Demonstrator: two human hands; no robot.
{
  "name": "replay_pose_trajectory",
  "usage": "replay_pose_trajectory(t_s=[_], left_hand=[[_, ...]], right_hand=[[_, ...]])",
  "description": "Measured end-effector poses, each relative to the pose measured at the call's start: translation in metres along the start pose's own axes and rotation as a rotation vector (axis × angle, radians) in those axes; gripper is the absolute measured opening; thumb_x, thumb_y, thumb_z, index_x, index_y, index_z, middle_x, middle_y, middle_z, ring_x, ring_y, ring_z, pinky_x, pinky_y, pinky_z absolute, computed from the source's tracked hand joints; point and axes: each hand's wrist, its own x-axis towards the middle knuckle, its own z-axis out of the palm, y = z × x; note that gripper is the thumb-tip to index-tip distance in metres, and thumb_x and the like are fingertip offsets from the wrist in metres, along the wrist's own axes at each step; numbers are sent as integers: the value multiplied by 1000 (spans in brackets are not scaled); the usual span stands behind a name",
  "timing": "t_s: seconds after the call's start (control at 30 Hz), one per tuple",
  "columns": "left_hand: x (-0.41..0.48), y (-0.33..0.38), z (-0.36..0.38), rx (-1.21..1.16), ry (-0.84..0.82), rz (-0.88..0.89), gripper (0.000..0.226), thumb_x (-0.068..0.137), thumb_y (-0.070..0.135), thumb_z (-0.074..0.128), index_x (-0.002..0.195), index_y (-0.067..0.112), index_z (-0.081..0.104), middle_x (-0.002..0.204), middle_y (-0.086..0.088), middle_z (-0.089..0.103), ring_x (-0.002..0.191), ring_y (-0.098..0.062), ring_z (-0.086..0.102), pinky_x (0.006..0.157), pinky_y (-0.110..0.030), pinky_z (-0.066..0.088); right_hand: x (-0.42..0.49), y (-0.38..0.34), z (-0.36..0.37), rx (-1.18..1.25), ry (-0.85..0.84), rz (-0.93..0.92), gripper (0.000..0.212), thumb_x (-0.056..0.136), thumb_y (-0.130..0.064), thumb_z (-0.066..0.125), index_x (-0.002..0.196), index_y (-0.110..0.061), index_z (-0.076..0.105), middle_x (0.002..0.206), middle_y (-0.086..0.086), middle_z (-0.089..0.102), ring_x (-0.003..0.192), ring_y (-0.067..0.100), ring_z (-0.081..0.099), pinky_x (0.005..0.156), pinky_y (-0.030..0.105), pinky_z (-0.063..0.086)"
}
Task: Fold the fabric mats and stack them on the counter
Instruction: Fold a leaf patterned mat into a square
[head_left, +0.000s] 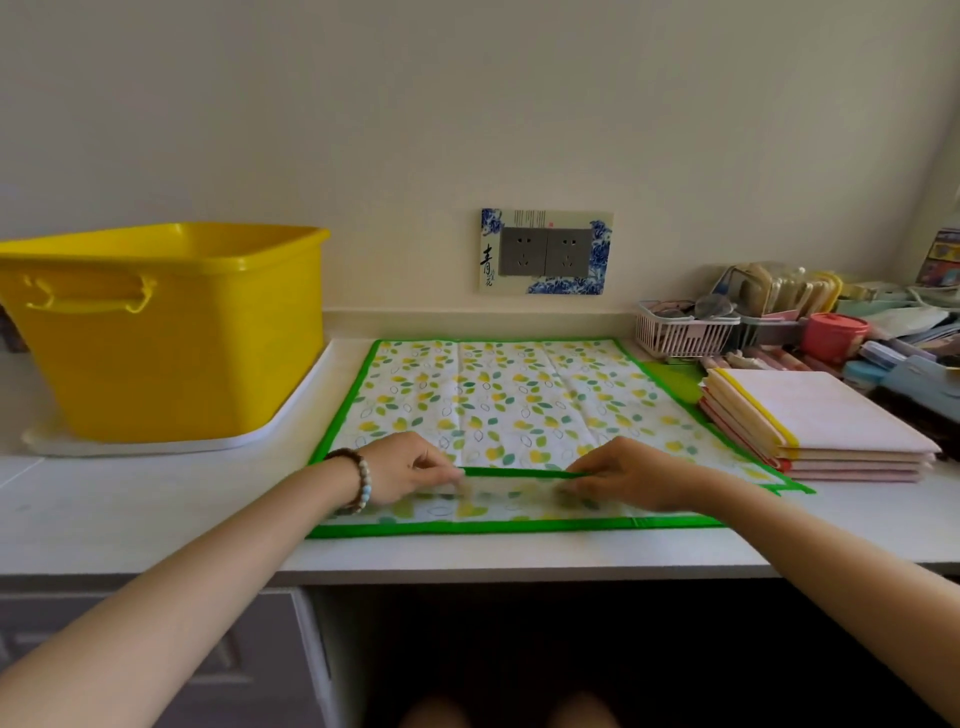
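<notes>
Forearms reach in from the near edge. The left hand (410, 467) and right hand (623, 475) each pinch the green binding (519, 473) of the leaf-print mat (519, 400), fingers curled. The mat lies mid-worktop (156, 519), and its first fold looks barely begun (only the near strip appears doubled). A stack of folded mats (826, 421) touches its right edge, so several are done. The yellow tub (171, 332) stands well left, its contents unseen, so the remainder cannot be judged.
</notes>
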Motion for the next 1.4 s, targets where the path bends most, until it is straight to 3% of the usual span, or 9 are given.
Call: replay_pose_trajectory(t_s=[0.07, 0.17, 0.23, 0.37, 0.5, 0.6, 0.77, 0.9, 1.4], left_hand=[[3, 2, -9, 1, -36, -2, 31, 91, 45, 49, 65, 45, 66, 56, 2, 32, 52, -14, 28, 52, -18, 31], [8, 8, -28, 41, -117, -50, 28, 87, 53, 48, 75, 41, 70, 63, -3, 36, 51, -13, 26, 54, -15, 34], [11, 12, -42, 75, -148, -87, 31, 82, 60, 47, 75, 43, 72, 64, 2, 47, 56, -16, 32, 61, -23, 37], [19, 22, -73, 45, -162, -114, 30, 76, 58, 53, 68, 39, 73, 65, 20, 67, 60, -1, 56, 66, -13, 43], [36, 28, -102, 83, 86, -99, 17, 78, 51, 65, 67, 39, 71, 65, 30, 65, 60, 11, 55, 59, -7, 39], [54, 26, -115, 84, 286, -78, 17, 77, 45, 70, 75, 29, 74, 68, 20, 68, 62, 6, 55, 54, -7, 38], [81, 17, -111, 256, 511, -104, 25, 82, 46, 65, 94, 25, 72, 102, 8, 70, 95, -10, 62, 82, -24, 48], [96, 3, -86, 244, 648, -33, 35, 89, 46, 55, 119, 28, 60, 125, 7, 59, 118, -13, 51, 97, -29, 41], [120, -30, 9, 349, 148, -151, 60, 93, 58, 30, 147, 33, 21, 156, 11, 14, 143, -11, 12, 117, -33, 9]], right_hand=[[-2, 6, -14, -28, 25, 8, 21, 89, -38, 59, 104, -30, 71, 98, -8, 72, 83, 16, 64, 79, 28, 50], [-5, 10, -37, -96, 27, 13, 22, 89, -36, 60, 105, -28, 72, 98, -13, 71, 88, 9, 65, 84, 25, 51], [-5, 10, -53, -120, 15, 8, 19, 87, -39, 60, 99, -32, 72, 93, -19, 70, 83, -3, 63, 79, 18, 49], [-1, 1, -86, -167, 44, -24, 4, 82, -43, 64, 80, -44, 68, 77, -27, 68, 71, -10, 60, 69, 7, 41], [17, -7, -116, -180, 240, -100, 7, 80, -35, 69, 83, -29, 72, 74, -17, 69, 66, -5, 63, 64, 5, 45], [43, -5, -127, -187, 402, -116, 8, 80, -30, 70, 81, -22, 72, 67, -18, 64, 55, -8, 58, 56, 1, 40], [84, 13, -123, -118, 555, -78, 15, 82, -27, 69, 93, -17, 73, 81, -9, 66, 69, 2, 60, 71, 10, 45], [116, 33, -113, -93, 626, -13, 17, 84, -30, 68, 92, -16, 74, 83, -6, 67, 77, 14, 61, 75, 26, 48], [181, 85, -51, -160, 593, 155, 19, 88, -39, 60, 98, -26, 70, 109, -8, 69, 110, 18, 57, 112, 39, 21]])
